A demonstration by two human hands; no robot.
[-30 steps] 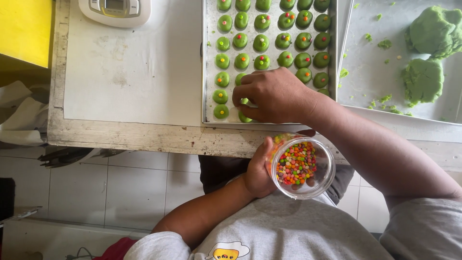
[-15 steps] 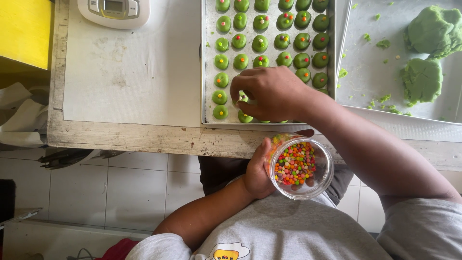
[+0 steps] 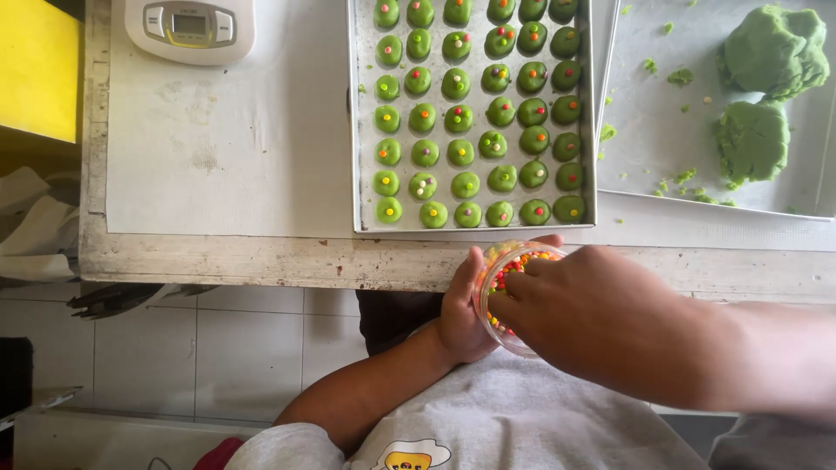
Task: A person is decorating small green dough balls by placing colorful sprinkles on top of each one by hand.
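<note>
My left hand holds a small clear bowl of colourful round candies just below the table's front edge. My right hand lies over the bowl, its fingertips dipped among the candies and covering most of it; whether they pinch any candy is hidden. Above, on the table, a metal baking tray carries rows of small green dough balls, each topped with coloured candies.
A second tray at the right holds two lumps of green dough and crumbs. A white kitchen scale sits at the back left on white paper. A yellow object stands at far left. Tiled floor lies below.
My right hand has left the near row of dough balls on the tray and come back down into the candy bowl. The left hand still holds the bowl in the same place.
</note>
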